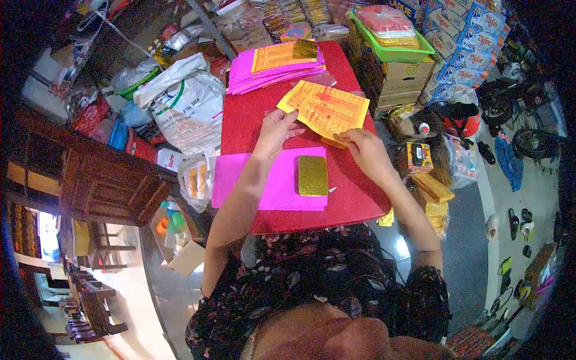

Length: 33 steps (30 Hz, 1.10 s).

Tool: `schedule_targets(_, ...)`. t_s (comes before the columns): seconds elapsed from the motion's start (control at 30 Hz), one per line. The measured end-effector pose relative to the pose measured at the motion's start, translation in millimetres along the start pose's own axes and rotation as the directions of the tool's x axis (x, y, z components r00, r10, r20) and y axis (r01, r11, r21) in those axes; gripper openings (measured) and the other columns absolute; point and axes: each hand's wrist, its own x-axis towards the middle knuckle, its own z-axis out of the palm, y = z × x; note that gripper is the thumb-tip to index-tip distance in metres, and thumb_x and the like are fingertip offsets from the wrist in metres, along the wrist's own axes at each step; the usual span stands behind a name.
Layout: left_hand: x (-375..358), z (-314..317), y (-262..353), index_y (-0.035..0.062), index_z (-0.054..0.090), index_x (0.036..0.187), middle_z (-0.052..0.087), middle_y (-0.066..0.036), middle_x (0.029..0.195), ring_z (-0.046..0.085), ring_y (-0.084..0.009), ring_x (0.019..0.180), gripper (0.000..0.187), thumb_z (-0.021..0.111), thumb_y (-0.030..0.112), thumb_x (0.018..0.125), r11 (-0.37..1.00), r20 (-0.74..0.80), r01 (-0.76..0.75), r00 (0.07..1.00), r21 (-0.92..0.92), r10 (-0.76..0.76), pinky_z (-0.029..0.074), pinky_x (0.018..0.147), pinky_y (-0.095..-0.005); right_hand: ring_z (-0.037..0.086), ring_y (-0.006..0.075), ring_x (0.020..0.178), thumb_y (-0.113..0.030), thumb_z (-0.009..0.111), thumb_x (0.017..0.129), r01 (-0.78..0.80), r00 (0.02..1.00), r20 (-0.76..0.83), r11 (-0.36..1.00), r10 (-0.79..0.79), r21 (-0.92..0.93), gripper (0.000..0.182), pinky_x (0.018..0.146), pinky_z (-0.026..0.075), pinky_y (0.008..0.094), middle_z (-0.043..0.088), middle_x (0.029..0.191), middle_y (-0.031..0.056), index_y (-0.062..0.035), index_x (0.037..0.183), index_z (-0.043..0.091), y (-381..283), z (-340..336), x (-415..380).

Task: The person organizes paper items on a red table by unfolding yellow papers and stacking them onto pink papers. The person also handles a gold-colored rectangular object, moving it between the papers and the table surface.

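Two hands, one piece of yellow printed paper between them.
The left hand (282, 129) pinches the left edge of the yellow printed paper (330, 110) between thumb and fingers, and the right hand (362, 147) grips its near right corner; whether it is one sheet or several layered, I cannot tell. It is held above one red table (354, 210), between two lots of pink paper: one flat pink piece (240, 180) nearest the person, bearing one gold block (313, 176), and one fanned pink stack (246, 78) at the far end, its sheets too overlapped to count, with one yellow printed sheet (276, 60) on top.
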Motion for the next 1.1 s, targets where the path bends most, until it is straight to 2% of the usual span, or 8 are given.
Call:
schedule_targets(0.17,-2,-2,1,0.0029,0.062,0.11,0.064,-0.005,0.1,0.058,-0.0111,0.079,0.021,0.058,0.016,0.093,0.999,0.004,-0.018,1.0,0.029,0.018,0.056,0.07,-0.0276,0.063,0.0336,0.091,-0.003,0.063,0.079,-0.008,0.999,0.051,0.999,0.006,0.05,0.014,0.079,0.05,0.0416,0.067,0.093,0.0149,-0.0029,0.093,0.063,1,-2,0)
schedule_targets(0.27,0,-2,-1,0.0027,0.062,0.109,0.065,-0.004,0.099,0.06,-0.0108,0.081,0.021,0.059,0.015,0.093,0.999,0.004,-0.032,0.999,0.033,0.032,0.056,0.07,-0.0269,0.061,0.0346,0.088,-0.008,0.064,0.08,0.079,0.997,0.001,0.996,-0.079,0.034,0.012,0.076,0.05,0.0427,0.065,0.09,0.0135,-0.0056,0.092,0.063,4,1,-1)
schedule_targets(0.57,4,-1,-5,0.0046,0.063,0.108,0.066,-0.004,0.099,0.062,-0.0106,0.081,0.022,0.063,0.018,0.091,0.996,-0.043,-0.047,0.998,0.08,0.05,0.053,0.068,-0.0248,0.059,0.0341,0.09,-0.011,0.065,0.081,0.042,0.999,-0.019,0.999,-0.041,0.027,0.011,0.078,0.049,0.0424,0.062,0.089,0.0134,-0.0059,0.09,0.063,5,0,-4)
schedule_targets(0.67,6,-3,-7,0.0052,0.064,0.108,0.067,-0.003,0.099,0.063,-0.0108,0.082,0.022,0.063,0.018,0.091,0.997,-0.041,-0.049,0.998,0.064,0.052,0.052,0.068,-0.0247,0.058,0.0337,0.09,-0.018,0.067,0.081,-0.037,0.998,0.057,0.999,0.036,0.004,0.016,0.078,0.049,0.0424,0.06,0.089,0.0131,-0.0046,0.089,0.063,-1,-4,-1)
schedule_targets(0.73,5,-2,-6,0.0053,0.064,0.108,0.067,-0.003,0.099,0.063,-0.0107,0.082,0.021,0.063,0.018,0.091,0.997,-0.022,-0.048,0.999,0.061,0.05,0.052,0.068,-0.0245,0.058,0.0332,0.09,-0.027,0.069,0.08,0.088,0.989,-0.115,0.994,-0.096,-0.07,0.026,0.079,0.049,0.0425,0.059,0.089,0.0129,-0.0034,0.089,0.063,-12,-3,4)
schedule_targets(0.83,4,3,-6,0.0052,0.064,0.108,0.067,-0.003,0.098,0.063,-0.0104,0.082,0.022,0.063,0.018,0.091,0.997,-0.028,-0.058,0.998,0.06,0.059,0.052,0.069,-0.0241,0.057,0.0331,0.089,-0.035,0.071,0.078,0.131,0.967,-0.204,0.984,-0.153,-0.119,0.035,0.078,0.049,0.0421,0.059,0.089,0.0134,-0.003,0.09,0.062,-33,5,22)
schedule_targets(0.97,6,4,-7,0.0052,0.064,0.108,0.067,-0.003,0.099,0.063,-0.0102,0.083,0.022,0.064,0.019,0.091,0.998,-0.02,-0.046,0.999,0.047,0.047,0.052,0.068,-0.0236,0.058,0.0329,0.088,-0.026,0.069,0.077,0.143,0.977,-0.118,0.959,-0.176,-0.246,0.027,0.076,0.05,0.0425,0.059,0.087,0.0141,-0.0025,0.088,0.061,-40,27,47)
schedule_targets(1.1,4,3,-4,0.0052,0.062,0.11,0.067,-0.003,0.1,0.064,-0.0107,0.083,0.024,0.064,0.019,0.09,0.996,-0.041,-0.043,0.998,0.082,0.046,0.052,0.069,-0.0237,0.059,0.0351,0.085,-0.016,0.065,0.078,0.113,0.977,-0.159,0.979,-0.14,-0.168,0.016,0.075,0.05,0.0447,0.061,0.085,0.0168,-0.0008,0.082,0.062,-32,39,56)
